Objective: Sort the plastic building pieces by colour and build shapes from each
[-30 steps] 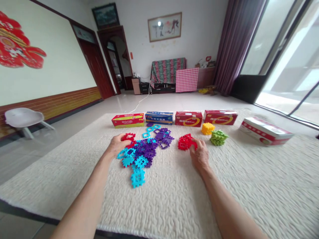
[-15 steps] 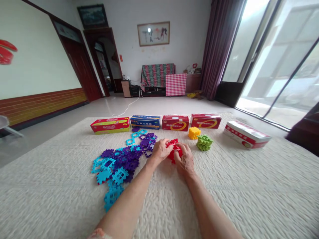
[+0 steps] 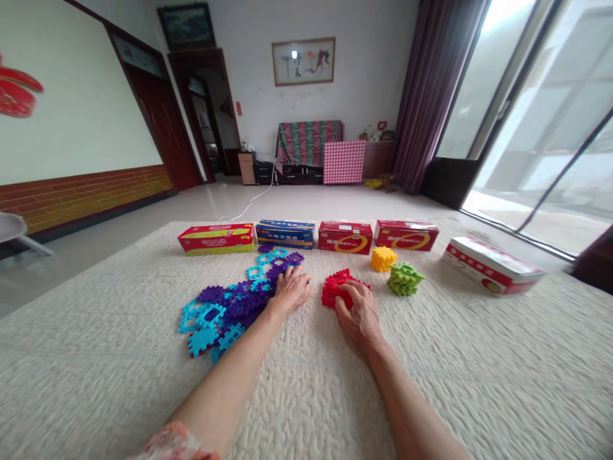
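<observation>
My left hand (image 3: 290, 291) rests with fingers spread at the right edge of a pile of purple interlocking plastic tiles (image 3: 244, 306). Cyan tiles (image 3: 202, 340) lie among them and along the pile's left side. Curled over red interlocking plastic tiles (image 3: 336, 284) is my right hand (image 3: 360, 313), its thumb and fingers on them; the palm side is hidden. To the right of that hand sits a stack of green tiles (image 3: 405, 279). A yellow block of tiles (image 3: 383, 258) stands just behind the green stack.
Along the back stand a red-yellow box (image 3: 216, 239), a blue box (image 3: 285, 236) and two red boxes (image 3: 345, 238). A white-and-red box (image 3: 492, 265) lies at the right. Everything rests on a cream quilted cover (image 3: 306, 396).
My left hand has let go of the red tiles and moved left to the purple tiles. My right hand stays at the red tiles. The view has shifted slightly.
</observation>
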{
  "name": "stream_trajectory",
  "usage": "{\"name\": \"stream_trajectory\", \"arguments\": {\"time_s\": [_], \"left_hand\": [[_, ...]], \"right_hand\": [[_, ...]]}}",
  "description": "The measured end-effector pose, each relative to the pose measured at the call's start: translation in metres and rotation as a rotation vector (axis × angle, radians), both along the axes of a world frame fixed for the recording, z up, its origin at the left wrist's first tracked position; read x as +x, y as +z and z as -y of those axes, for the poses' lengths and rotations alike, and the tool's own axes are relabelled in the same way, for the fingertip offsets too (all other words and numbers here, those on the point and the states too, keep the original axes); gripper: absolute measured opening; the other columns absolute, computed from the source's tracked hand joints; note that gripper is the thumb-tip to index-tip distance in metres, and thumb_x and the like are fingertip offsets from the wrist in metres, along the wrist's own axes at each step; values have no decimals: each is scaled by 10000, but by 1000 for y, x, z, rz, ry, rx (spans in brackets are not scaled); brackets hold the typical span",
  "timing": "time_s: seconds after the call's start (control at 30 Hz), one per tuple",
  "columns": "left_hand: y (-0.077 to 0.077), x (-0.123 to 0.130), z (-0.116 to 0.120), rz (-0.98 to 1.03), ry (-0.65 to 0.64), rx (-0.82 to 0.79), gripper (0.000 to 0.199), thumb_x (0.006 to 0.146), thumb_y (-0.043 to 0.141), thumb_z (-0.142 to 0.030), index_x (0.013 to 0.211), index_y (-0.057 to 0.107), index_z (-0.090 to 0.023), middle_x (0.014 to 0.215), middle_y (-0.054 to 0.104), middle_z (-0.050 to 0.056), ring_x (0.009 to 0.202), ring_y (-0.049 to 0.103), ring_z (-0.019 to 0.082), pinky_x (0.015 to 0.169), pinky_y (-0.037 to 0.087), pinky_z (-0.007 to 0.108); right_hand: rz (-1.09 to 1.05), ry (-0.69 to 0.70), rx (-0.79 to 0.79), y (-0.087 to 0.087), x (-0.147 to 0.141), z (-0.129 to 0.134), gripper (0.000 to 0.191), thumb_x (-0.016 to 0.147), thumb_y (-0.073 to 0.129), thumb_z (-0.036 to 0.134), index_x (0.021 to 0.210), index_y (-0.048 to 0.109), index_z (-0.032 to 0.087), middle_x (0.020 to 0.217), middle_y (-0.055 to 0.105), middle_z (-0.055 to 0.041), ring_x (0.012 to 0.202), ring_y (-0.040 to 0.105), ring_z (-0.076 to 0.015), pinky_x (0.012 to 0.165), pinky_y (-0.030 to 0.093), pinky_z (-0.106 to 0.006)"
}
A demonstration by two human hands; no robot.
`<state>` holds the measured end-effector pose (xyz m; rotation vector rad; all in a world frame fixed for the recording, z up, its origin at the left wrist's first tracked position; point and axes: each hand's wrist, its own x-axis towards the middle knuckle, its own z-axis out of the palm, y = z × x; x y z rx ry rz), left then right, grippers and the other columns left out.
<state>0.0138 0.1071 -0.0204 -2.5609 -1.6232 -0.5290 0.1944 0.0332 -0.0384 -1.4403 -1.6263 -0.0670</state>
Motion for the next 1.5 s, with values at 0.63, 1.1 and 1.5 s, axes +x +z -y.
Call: {"name": "stream_trajectory", "arguments": {"time_s": [0.63,1.1,1.5], "left_hand": [[44,-12,-60,-40,125,-37,373,839,469,-371,1125,614,-180,1155,577,138,1123,515,295,951,384,398],[43,-33,-56,-295,149,-166,388,811,455,-387,1081,653,-192,1170,607,127,1099,560,282,913,443,362],[80,-98,-50,-282,316,-226,335,735,531,-431,848,721,-179,908,714,119,939,647,268,780,482,309]], "right_hand": [[-30,-9,-16,2,0,2,208,777,543,252,954,648,217,1100,638,-87,1037,546,-264,916,403,-457],[-15,-7,-35,1,1,1,232,775,530,250,966,653,200,1106,634,-89,1055,541,-262,924,407,-442],[-17,-6,-47,4,1,2,239,774,509,260,956,650,197,1094,639,-90,1020,564,-248,916,420,-440]]}}
